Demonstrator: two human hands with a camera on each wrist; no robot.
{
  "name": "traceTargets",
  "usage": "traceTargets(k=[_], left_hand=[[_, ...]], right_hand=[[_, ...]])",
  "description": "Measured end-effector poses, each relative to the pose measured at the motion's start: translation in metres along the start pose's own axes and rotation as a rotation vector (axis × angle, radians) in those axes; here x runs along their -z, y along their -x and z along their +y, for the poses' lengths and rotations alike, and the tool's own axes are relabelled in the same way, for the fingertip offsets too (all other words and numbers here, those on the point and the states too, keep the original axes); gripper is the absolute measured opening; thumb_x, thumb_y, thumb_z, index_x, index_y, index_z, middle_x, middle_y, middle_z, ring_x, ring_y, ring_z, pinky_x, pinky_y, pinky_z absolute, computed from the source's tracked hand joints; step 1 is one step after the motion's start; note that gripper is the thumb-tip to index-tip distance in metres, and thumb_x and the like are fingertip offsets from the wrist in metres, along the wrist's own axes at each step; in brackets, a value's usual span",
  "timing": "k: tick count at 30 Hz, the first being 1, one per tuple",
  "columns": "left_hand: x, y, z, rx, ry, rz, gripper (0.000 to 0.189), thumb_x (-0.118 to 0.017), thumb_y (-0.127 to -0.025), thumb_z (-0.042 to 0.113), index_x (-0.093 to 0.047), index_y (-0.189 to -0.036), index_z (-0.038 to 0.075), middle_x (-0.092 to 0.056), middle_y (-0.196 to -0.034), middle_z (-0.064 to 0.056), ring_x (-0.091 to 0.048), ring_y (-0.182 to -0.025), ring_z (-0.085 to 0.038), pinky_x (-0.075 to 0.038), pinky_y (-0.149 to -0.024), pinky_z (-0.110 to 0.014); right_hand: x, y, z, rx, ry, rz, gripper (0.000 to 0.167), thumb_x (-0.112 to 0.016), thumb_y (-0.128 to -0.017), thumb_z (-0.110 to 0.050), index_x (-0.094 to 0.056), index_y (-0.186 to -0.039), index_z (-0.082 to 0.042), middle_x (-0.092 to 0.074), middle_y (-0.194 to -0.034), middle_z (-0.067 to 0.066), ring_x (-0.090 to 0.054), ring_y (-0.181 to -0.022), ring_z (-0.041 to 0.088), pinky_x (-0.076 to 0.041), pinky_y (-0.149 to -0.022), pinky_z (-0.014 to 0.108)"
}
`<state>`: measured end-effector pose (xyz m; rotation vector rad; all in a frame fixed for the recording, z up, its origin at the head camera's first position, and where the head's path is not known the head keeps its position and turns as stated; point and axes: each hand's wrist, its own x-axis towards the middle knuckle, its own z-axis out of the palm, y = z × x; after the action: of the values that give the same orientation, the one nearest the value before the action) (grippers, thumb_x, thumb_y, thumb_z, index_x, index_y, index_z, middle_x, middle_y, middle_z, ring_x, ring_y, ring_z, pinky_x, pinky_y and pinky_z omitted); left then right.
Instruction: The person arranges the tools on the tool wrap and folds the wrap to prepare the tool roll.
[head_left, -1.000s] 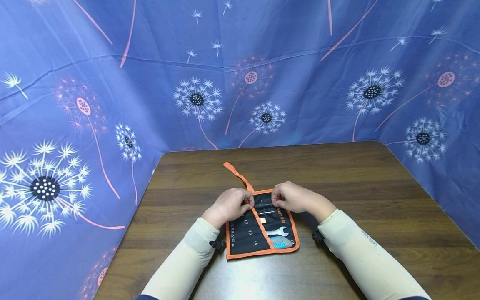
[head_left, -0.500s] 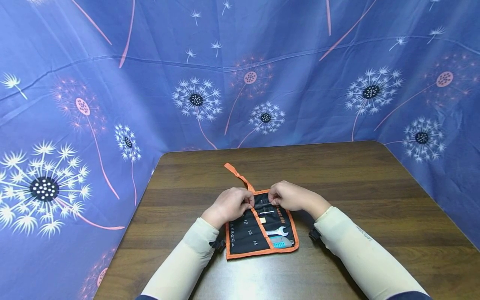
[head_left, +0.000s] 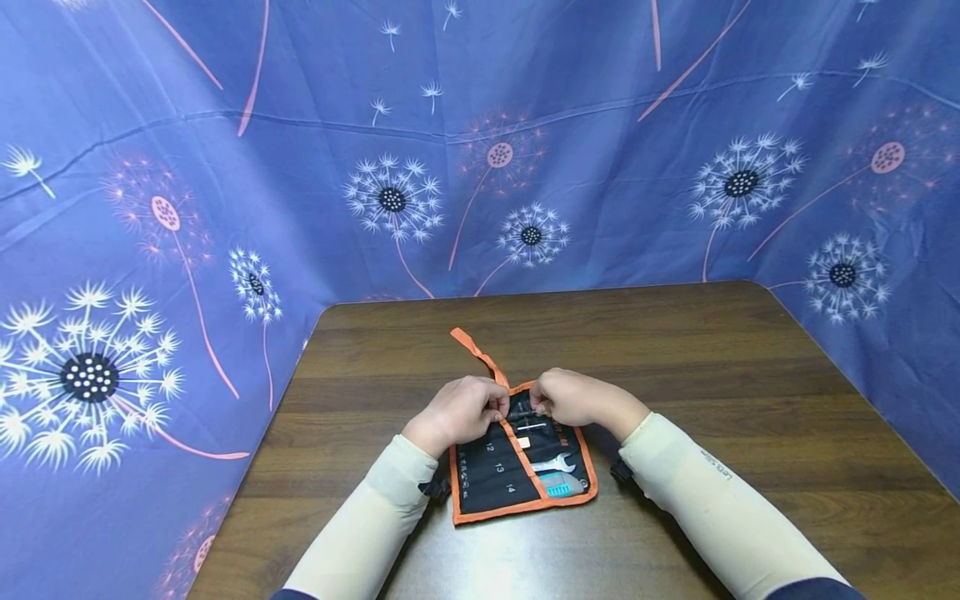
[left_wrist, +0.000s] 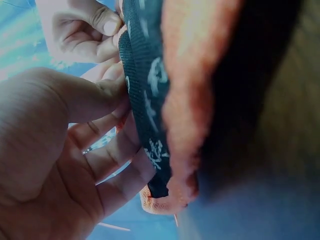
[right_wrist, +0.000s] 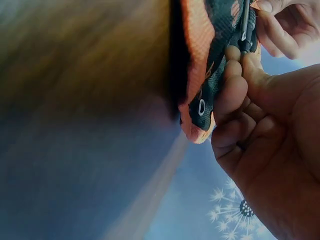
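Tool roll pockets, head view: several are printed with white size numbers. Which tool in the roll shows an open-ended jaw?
The silver wrench, lying near the tool roll's right edge, above the teal-handled tool. Its forked open end sets it apart.

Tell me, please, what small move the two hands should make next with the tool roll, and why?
Probably roll the far edge a little further toward the body: the left hand and right hand both pinch the tool roll there, while the wrench lies uncovered.

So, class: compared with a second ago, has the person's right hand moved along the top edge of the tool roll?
Yes. The right hand has slid left along the tool roll toward the left hand, judged against the wooden table.
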<state>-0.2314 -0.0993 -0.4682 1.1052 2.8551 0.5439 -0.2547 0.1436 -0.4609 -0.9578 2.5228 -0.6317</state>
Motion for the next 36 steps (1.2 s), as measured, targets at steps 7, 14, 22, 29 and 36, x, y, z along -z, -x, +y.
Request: traceTargets(k=[7,14,22,29,36], left_hand=[[-0.001,0.000,-0.001,0.015,0.018,-0.037,0.022,-0.073,-0.098,0.009,-0.067,-0.086,0.026,-0.056,-0.075,0.014,-0.053,-0.068,-0.007,-0.046,-0.067,-0.029],[-0.001,0.001,-0.001,0.015,0.027,-0.047,0.022,-0.073,-0.099,0.010,-0.066,-0.086,0.026,-0.056,-0.074,0.013,-0.052,-0.067,-0.006,-0.046,-0.066,-0.028],[0.000,0.001,0.001,0.030,0.021,-0.051,0.021,-0.074,-0.098,0.011,-0.066,-0.085,0.026,-0.057,-0.074,0.012,-0.053,-0.068,-0.008,-0.046,-0.066,-0.030],[-0.002,-0.001,0.003,0.005,-0.011,-0.034,0.023,-0.076,-0.097,0.011,-0.064,-0.085,0.027,-0.054,-0.076,0.014,-0.052,-0.070,-0.007,-0.045,-0.067,-0.029],[-0.004,-0.003,0.009,-0.059,-0.070,-0.010,0.025,-0.077,-0.096,0.012,-0.061,-0.084,0.027,-0.053,-0.084,0.015,-0.052,-0.076,-0.007,-0.043,-0.069,-0.027]], right_hand=[[-0.003,-0.002,-0.003,-0.033,-0.019,-0.054,0.033,-0.050,-0.103,0.006,-0.062,-0.076,-0.009,-0.042,-0.065,-0.007,-0.039,-0.056,0.009,-0.036,-0.058,0.029],[-0.004,-0.001,0.001,-0.044,-0.057,-0.058,0.029,-0.053,-0.107,-0.001,-0.067,-0.083,-0.009,-0.051,-0.070,-0.005,-0.050,-0.060,0.010,-0.044,-0.062,0.030],[-0.001,0.007,0.011,0.000,-0.067,0.021,0.015,-0.072,-0.101,-0.014,-0.070,-0.087,-0.018,-0.063,-0.075,-0.006,-0.056,-0.064,0.009,-0.049,-0.063,0.032],[0.001,0.015,0.015,-0.026,-0.070,0.071,0.019,-0.078,-0.097,-0.015,-0.067,-0.081,-0.019,-0.061,-0.070,-0.006,-0.058,-0.057,0.011,-0.049,-0.058,0.032],[0.001,0.017,0.012,0.001,0.002,0.084,0.028,-0.077,-0.096,-0.009,-0.065,-0.072,-0.019,-0.053,-0.063,-0.010,-0.048,-0.055,0.009,-0.042,-0.056,0.029]])
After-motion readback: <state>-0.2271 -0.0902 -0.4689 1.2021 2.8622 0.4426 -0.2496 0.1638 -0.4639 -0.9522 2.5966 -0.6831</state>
